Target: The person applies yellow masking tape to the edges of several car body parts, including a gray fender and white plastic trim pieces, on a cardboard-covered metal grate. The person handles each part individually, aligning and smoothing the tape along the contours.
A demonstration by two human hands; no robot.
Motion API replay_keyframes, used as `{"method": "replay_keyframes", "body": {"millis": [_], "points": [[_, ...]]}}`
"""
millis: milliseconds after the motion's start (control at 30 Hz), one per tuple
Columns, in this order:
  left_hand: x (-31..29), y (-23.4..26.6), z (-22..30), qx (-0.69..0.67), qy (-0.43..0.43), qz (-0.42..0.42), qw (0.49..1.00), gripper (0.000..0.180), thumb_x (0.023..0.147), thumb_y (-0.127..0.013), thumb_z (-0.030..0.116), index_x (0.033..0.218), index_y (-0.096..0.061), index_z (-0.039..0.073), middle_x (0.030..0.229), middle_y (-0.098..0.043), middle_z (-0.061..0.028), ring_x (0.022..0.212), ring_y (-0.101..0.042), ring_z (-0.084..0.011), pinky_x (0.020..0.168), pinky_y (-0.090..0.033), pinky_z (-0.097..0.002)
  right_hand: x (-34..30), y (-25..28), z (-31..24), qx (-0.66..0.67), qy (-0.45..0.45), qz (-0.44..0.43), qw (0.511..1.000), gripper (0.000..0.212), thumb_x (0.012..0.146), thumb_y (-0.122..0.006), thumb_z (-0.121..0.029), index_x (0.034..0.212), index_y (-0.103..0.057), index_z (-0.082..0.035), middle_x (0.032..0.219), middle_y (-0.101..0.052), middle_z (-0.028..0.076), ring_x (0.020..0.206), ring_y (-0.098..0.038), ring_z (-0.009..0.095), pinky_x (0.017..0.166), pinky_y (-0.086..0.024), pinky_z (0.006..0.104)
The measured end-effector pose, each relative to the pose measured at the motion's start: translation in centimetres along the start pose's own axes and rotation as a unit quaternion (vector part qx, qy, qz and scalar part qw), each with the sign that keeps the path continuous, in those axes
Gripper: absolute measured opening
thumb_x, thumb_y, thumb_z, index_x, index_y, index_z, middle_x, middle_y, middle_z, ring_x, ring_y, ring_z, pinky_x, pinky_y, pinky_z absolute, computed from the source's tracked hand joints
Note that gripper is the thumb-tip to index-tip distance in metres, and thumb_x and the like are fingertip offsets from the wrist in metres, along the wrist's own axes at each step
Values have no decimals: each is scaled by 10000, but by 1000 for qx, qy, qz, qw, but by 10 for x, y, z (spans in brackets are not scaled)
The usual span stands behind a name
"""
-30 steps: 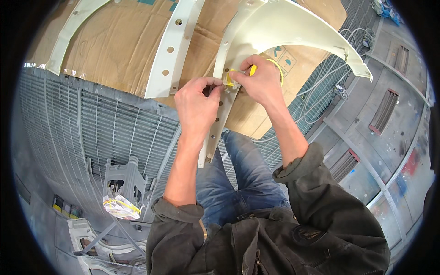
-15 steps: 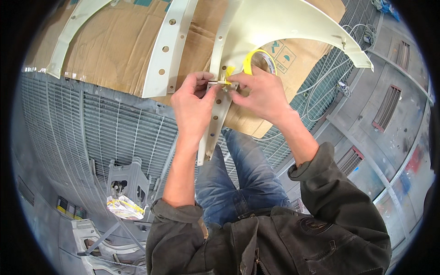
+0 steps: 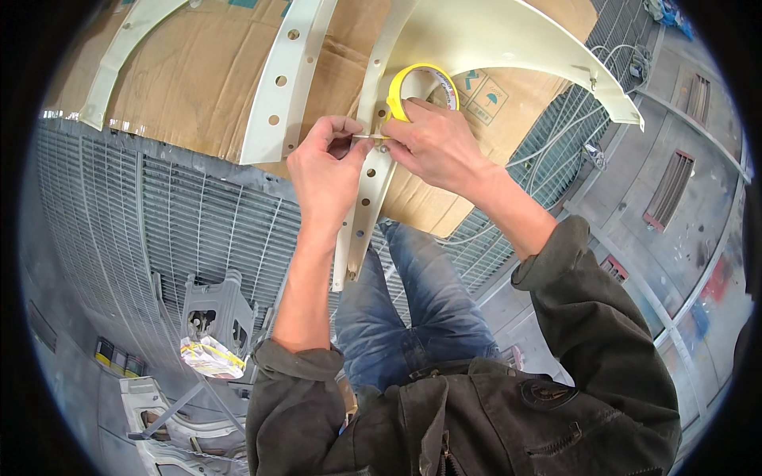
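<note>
A roll of yellow masking tape (image 3: 394, 94) stands over the knuckles of my right hand (image 3: 439, 149), whose fingers are closed around its lower edge. With thumb and forefinger, my left hand (image 3: 324, 176) pinches a thin pale rod-like piece (image 3: 364, 136), its kind unclear. A bit of yellow tape meets that piece at my right fingertips. Both hands work over the flanged, holed edge (image 3: 370, 174) of a white car fender (image 3: 484, 40). The fingertips partly hide where the tape and the thin piece join.
Flattened cardboard (image 3: 186, 87) lies under the fender and another white holed panel (image 3: 274, 95). Below is a metal floor grating (image 3: 214, 186). Pale cables (image 3: 548, 143) loop at the right. A grey step stool (image 3: 218, 313) stands at lower left, near more body panels (image 3: 171, 428).
The tape roll has moved left and up, closer to the fingertips, and the loose yellow strip has shortened. Both hands stay together over the fender's edge, which has shifted slightly left in view.
</note>
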State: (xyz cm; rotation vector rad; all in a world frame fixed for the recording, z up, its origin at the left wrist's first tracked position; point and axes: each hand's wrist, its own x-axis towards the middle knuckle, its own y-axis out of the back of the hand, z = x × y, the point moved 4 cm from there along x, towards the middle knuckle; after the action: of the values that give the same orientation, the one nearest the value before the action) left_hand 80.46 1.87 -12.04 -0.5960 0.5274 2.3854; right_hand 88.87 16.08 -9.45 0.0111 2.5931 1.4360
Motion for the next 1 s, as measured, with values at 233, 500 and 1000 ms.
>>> {"method": "replay_keyframes", "body": {"millis": [233, 500, 1000], "points": [[3, 1, -3, -35, 5, -2, 999, 213, 797, -787, -13, 979, -678, -5, 865, -730, -67, 770, -686, -120, 723, -549, -261, -3, 1, 2, 8, -27, 0, 1000, 153, 836, -714, -207, 893, -660, -75, 880, -617, 100, 830, -655, 263, 671, -549, 409], [3, 0, -4, -39, 3, 15, 999, 255, 803, -795, -2, 1021, -663, -8, 871, -718, -59, 771, -653, -102, 731, -541, -253, -19, 1, 23, 133, -270, 87, 950, 230, 873, -743, -307, 955, -725, -93, 849, -696, 65, 722, -659, 213, 650, -510, 357], [3, 1, 4, -71, 25, -32, 997, 347, 804, -791, -32, 1109, -624, -33, 948, -736, -96, 830, -671, -111, 756, -559, -254, -11, -2, 26, 118, -377, 54, 917, 265, 833, -778, -334, 951, -710, -107, 804, -700, 42, 805, -673, 237, 716, -518, 400]]}}
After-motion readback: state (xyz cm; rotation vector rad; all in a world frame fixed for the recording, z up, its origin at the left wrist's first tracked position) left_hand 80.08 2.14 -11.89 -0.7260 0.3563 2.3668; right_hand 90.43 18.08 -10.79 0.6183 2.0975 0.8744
